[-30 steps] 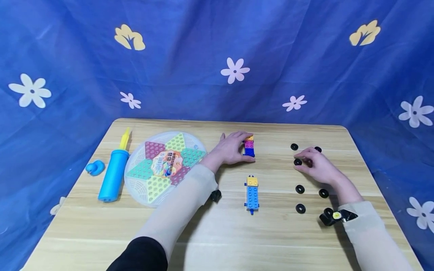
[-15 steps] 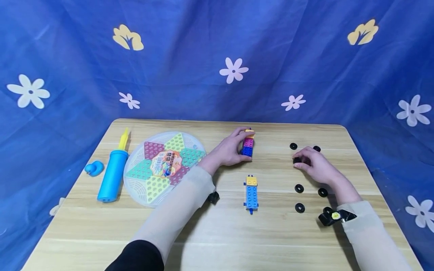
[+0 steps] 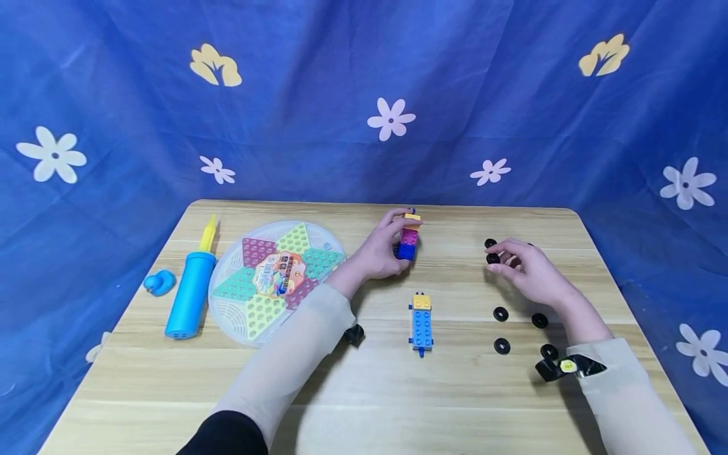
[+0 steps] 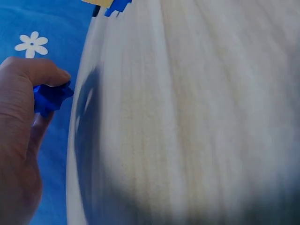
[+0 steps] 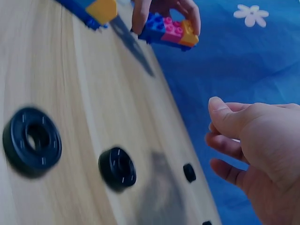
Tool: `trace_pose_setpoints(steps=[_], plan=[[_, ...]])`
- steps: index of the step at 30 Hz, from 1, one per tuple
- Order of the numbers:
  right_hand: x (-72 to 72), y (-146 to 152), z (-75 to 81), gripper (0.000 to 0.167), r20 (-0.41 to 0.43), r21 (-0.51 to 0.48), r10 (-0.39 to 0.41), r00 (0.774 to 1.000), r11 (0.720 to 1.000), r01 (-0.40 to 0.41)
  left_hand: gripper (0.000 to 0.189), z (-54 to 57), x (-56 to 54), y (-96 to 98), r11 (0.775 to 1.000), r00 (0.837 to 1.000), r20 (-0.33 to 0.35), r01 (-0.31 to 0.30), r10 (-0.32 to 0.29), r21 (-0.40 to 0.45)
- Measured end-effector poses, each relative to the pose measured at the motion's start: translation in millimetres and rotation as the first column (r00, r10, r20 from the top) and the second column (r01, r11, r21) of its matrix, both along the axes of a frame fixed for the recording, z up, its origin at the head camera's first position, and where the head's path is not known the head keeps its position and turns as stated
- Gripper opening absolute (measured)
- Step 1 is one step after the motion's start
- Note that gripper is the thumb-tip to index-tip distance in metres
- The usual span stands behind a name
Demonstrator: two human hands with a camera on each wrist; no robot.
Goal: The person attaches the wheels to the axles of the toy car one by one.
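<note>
My left hand [image 3: 376, 254] grips a block-built car base [image 3: 408, 237] by its two ends, thumb at the blue end and fingers at the orange end, with pink between. The right wrist view shows this base [image 5: 168, 32] lifted off the table. In the left wrist view only its blue end [image 4: 50, 97] shows past the thumb. My right hand [image 3: 531, 272] pinches a small black toy wheel [image 3: 492, 258] between thumb and fingertips; the hand hides that wheel in the right wrist view. A second base [image 3: 421, 323], light blue with a yellow end, lies mid-table.
Several black wheels lie on the right, including a near one [image 3: 502, 345] and a far one [image 3: 490, 242]. On the left are a round Chinese checkers board [image 3: 227, 316], a blue hand pump [image 3: 190, 294] with a yellow nozzle, and a small blue toy [image 3: 160, 282]. A blue curtain [image 3: 318, 158] hangs behind.
My left hand has closed round the car base and raised it, shifting it slightly left. My right hand has picked up the wheel and moved it a little away from me.
</note>
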State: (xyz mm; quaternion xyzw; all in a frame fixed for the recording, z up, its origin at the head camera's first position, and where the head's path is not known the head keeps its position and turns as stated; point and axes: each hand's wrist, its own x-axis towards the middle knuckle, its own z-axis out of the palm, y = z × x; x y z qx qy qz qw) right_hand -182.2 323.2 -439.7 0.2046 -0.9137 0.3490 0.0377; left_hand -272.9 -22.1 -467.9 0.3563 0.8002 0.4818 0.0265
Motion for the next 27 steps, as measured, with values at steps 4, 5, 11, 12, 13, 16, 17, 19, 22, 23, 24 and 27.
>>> trace_pose_setpoints(steps=[4, 5, 11, 12, 13, 16, 17, 19, 22, 23, 24, 27], plan=[[3.4, -12.0, 8.6, 0.027, -0.046, -0.032, 0.029, 0.998, 0.999, -0.031, 0.091, 6.7, 8.2, -3.7, 0.999, 0.999, 0.049, -0.006, 0.004, 0.044], [4.2, -14.6, 10.5, 0.027, -0.056, -0.040, 0.039, 0.998, 0.998, -0.042, 0.090, 8.5, 10.0, -4.7, 0.999, 0.999, 0.052, -0.004, 0.002, 0.051], [7.9, -28.4, 21.6, 0.027, -0.102, -0.071, 0.095, 0.990, 0.992, -0.103, 0.093, 19.6, 19.2, -10.0, 0.998, 1.000, -0.005, -0.007, 0.008, 0.068], [9.1, -30.9, 23.7, 0.027, -0.103, -0.075, 0.099, 0.990, 0.991, -0.107, 0.094, 21.5, 20.9, -11.0, 0.997, 1.000, -0.015, -0.011, 0.012, 0.071], [10.2, -33.5, 25.6, 0.027, -0.102, -0.079, 0.100, 0.990, 0.991, -0.108, 0.095, 23.2, 22.6, -11.9, 0.997, 1.000, -0.025, -0.015, 0.017, 0.073], [14.2, -41.5, 31.0, 0.028, -0.089, -0.096, 0.100, 0.991, 0.990, -0.108, 0.096, 27.5, 28.2, -14.8, 0.996, 0.999, -0.043, -0.012, 0.015, 0.089], [15.4, -44.1, 32.6, 0.028, -0.084, -0.102, 0.099, 0.992, 0.989, -0.107, 0.095, 28.7, 30.3, -16.0, 0.996, 0.999, -0.049, -0.008, 0.013, 0.094], [17.8, -48.7, 35.2, 0.028, -0.074, -0.118, 0.098, 0.992, 0.987, -0.106, 0.093, 31.3, 34.8, -18.4, 0.994, 0.998, -0.058, 0.001, 0.005, 0.105], [20.2, -54.4, 37.6, 0.029, -0.054, -0.159, 0.102, 0.993, 0.981, -0.109, 0.091, 35.3, 42.1, -22.4, 0.993, 0.998, -0.062, 0.012, -0.005, 0.118], [20.7, -56.0, 38.2, 0.029, -0.048, -0.173, 0.103, 0.994, 0.979, -0.109, 0.091, 36.7, 44.4, -23.8, 0.992, 0.998, -0.060, 0.016, -0.008, 0.125], [21.1, -57.6, 38.6, 0.029, -0.043, -0.188, 0.103, 0.994, 0.976, -0.109, 0.091, 38.2, 46.7, -25.0, 0.991, 0.998, -0.057, 0.020, -0.012, 0.135], [21.8, -62.6, 40.0, 0.030, -0.033, -0.231, 0.107, 0.994, 0.967, -0.112, 0.090, 42.8, 53.0, -28.6, 0.985, 0.998, -0.060, 0.035, -0.025, 0.169]])
